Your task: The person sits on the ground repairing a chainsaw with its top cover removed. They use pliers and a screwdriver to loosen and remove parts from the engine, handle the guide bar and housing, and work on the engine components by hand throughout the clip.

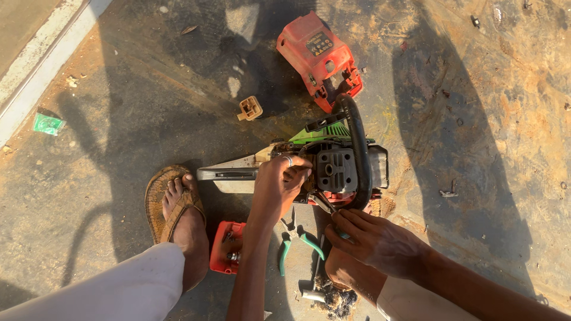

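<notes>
Nearest, green-handled pliers (297,244) lie on the concrete floor (119,119). The right hand (372,238) has its fingers clenched on a thin metal tool (324,204); keep it square. The left hand (279,181) grips the stripped green-and-grey chainsaw body (336,166), mid-floor. Beyond lies its red plastic cover (318,56).

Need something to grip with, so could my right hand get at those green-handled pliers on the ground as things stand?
Probably yes. The pliers lie on open ground just beside your right hand, with nothing on top, but that hand holds a small tool against the chainsaw.
</notes>
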